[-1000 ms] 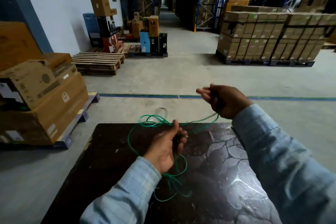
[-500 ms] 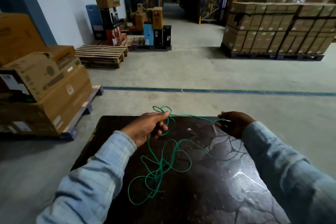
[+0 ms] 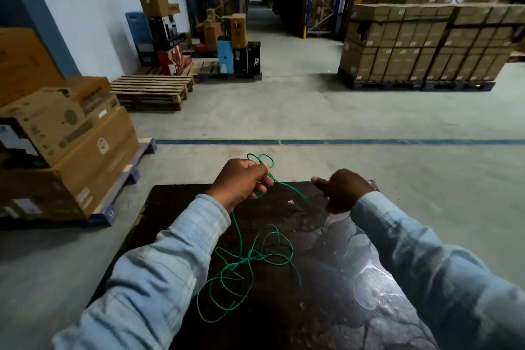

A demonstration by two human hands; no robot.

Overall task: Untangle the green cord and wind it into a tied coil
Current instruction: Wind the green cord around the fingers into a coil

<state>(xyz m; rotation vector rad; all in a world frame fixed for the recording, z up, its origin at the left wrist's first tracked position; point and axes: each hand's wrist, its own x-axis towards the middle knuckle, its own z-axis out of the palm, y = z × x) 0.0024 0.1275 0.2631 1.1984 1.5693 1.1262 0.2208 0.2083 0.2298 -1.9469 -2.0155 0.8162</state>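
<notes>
Two bare hands work above a dark, glossy stone-patterned tabletop [image 3: 355, 278], both wrists in pale blue woven sleeves. The left hand [image 3: 241, 180] is curled into a loose fist, pinching the thin green cord [image 3: 241, 261] near a small looped knot that pokes up past its knuckles. One strand runs from that fist toward the right hand [image 3: 345, 190], whose fingers are folded with the thumb out; whether it grips the strand cannot be told. Most of the cord lies in loose tangled loops on the tabletop between the forearms.
</notes>
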